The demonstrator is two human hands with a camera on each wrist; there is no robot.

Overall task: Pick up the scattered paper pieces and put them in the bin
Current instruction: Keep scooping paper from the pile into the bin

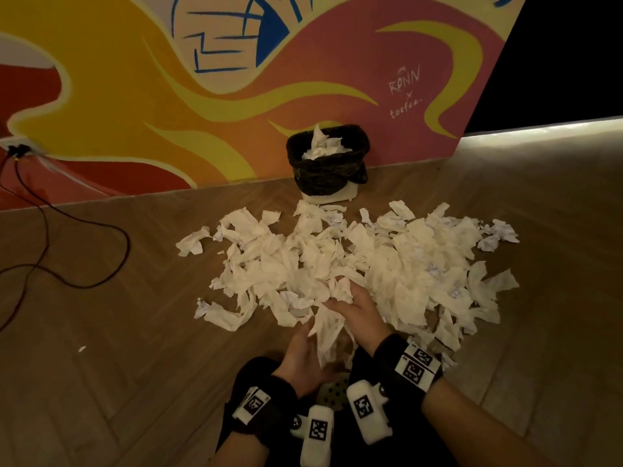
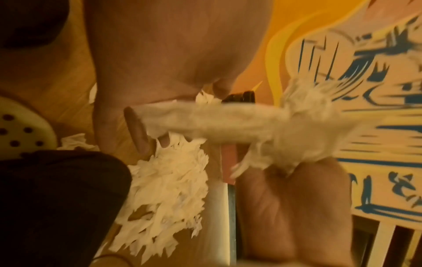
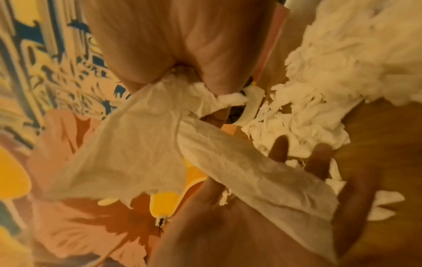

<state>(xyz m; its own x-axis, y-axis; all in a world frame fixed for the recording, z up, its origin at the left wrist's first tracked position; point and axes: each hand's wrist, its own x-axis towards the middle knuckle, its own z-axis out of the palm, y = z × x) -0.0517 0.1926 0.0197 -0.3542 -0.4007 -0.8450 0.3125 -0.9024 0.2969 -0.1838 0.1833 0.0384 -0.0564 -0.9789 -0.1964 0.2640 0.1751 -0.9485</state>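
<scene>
I see the right hand (image 1: 354, 306) bunched on a clump of soft, crinkled tissue strips (image 1: 328, 326) at the near edge of the pile (image 1: 354, 261); its fingers curl round the top of the clump. The strips hang down in long, limp, torn tails. The left hand (image 1: 303, 357) sits below, palm up with fingers fairly straight, and the tails drape across it; in the right wrist view one wide strip lies flat over that palm.

The pile is a broad, ragged heap of thin white paper, creased and fluffy, spread over the wooden herringbone floor (image 1: 101, 332). A few crumpled balls with bluish marks sit at its right fringe.

The bin (image 1: 328, 160) stands beyond the pile, against the painted wall (image 1: 168, 96). It is squarish, lined with a glossy, wrinkled black bag, and crumpled white paper pokes above its rim. A thin black cable (image 1: 84, 237) loops over the floor at left.
</scene>
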